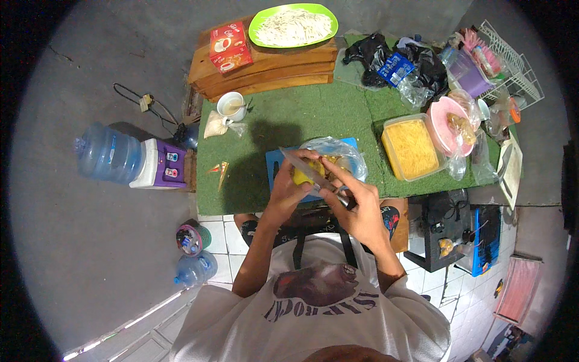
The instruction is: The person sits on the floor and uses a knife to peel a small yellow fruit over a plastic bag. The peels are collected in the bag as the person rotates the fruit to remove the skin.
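Note:
My left hand point(289, 185) holds a yellow, partly peeled piece of produce point(302, 174), perhaps a potato; the fingers hide much of it. In my right hand point(357, 201) is a kitchen knife point(307, 169), its blade slanting up and left across the yellow piece. Beneath both hands lies a blue cutting board point(273, 158). On the board, a clear plastic bag point(357, 154) spreads open, with brownish-yellow bits point(334, 160) inside or in front of it; which of these I cannot tell.
Green turf-like matting point(316, 104) covers the table. To the right stands a plastic tub of yellow shreds point(411, 147) beside a pink container point(445, 122). A white cup point(231, 105) stands at left. Behind, a green tray point(334, 34) of pale strips rests on a wooden stand point(271, 72).

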`<state>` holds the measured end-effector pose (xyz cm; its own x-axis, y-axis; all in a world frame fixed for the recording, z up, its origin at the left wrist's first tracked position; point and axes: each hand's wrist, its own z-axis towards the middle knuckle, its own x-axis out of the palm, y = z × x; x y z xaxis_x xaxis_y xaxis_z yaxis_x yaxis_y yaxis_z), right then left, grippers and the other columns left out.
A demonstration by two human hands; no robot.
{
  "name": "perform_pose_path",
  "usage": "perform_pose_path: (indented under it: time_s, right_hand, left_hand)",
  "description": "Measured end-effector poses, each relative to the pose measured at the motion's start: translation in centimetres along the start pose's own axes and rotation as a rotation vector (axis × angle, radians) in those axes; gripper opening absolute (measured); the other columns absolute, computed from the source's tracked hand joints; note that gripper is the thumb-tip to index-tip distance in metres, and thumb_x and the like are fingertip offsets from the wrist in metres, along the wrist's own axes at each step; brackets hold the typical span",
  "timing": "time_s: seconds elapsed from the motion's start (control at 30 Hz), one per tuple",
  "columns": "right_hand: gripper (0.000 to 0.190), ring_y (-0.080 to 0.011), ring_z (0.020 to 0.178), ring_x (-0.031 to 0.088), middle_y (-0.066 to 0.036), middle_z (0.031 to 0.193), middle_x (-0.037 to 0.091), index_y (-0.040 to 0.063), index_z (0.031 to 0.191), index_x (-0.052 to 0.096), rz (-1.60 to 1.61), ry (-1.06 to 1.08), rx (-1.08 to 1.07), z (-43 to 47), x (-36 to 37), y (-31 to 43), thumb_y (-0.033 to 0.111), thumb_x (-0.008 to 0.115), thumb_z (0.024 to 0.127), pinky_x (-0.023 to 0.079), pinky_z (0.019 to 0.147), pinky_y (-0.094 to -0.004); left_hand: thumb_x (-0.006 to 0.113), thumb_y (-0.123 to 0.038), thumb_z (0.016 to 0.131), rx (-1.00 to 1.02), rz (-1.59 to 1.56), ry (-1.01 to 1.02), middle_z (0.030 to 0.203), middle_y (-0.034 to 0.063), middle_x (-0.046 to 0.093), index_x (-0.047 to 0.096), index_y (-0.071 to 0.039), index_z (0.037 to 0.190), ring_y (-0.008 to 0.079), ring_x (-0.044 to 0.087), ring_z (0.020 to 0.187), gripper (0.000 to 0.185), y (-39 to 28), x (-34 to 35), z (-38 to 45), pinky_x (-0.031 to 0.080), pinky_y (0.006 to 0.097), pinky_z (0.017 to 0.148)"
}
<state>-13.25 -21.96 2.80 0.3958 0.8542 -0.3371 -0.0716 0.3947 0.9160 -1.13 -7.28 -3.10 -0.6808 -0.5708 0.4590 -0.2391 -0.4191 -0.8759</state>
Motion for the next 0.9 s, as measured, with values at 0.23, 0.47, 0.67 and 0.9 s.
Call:
perform_pose_path:
  time_s: [0.23, 0.47, 0.67, 0.9]
  right_hand:
    - [0.063, -0.0339, 0.099, 0.078, -0.024, 0.109, 0.076, 0.006, 0.148, 0.060, -0.031, 0.070, -0.008, -0.4, -0.4, 0.6, 0.006, 0.082, 0.089, 0.059, 0.088, -0.0417]
    - [0.062, -0.0363, 0.105, 0.076, -0.026, 0.113, 0.075, 0.003, 0.147, 0.060, -0.043, 0.085, -0.022, -0.4, -0.6, 1.1, 0.007, 0.082, 0.090, 0.058, 0.091, -0.0420]
    - [0.059, -0.0392, 0.106, 0.076, -0.026, 0.114, 0.074, 0.002, 0.144, 0.062, -0.030, 0.081, -0.002, -0.4, -0.5, 1.5, 0.008, 0.082, 0.090, 0.058, 0.091, -0.0431]
    - [0.057, -0.0410, 0.104, 0.075, -0.025, 0.115, 0.074, 0.002, 0.143, 0.063, -0.071, 0.046, -0.063, -0.7, -0.3, 1.9, 0.008, 0.082, 0.090, 0.058, 0.090, -0.0432]
  left_hand:
    - [0.080, -0.024, 0.089, 0.109, 0.153, 0.066, 0.136, 0.0112, 0.052, 0.048, -0.005, 0.140, 0.0253, 0.051, 0.135, 0.063, -0.8, 0.5, 0.2, 0.038, 0.0410, 0.118]
    - [0.076, -0.018, 0.093, 0.119, 0.152, 0.107, 0.138, 0.0108, 0.051, 0.047, -0.005, 0.139, 0.0246, 0.051, 0.135, 0.056, -1.1, 0.5, 0.2, 0.039, 0.0405, 0.117]
    - [0.073, -0.013, 0.096, 0.137, 0.158, 0.119, 0.136, 0.0100, 0.051, 0.046, -0.007, 0.138, 0.0238, 0.050, 0.133, 0.050, -1.2, 0.5, 0.1, 0.039, 0.0402, 0.116]
    - [0.072, -0.015, 0.097, 0.153, 0.156, 0.136, 0.134, 0.0107, 0.050, 0.046, -0.007, 0.135, 0.0234, 0.050, 0.131, 0.046, -1.7, 0.9, -0.1, 0.040, 0.0405, 0.113]
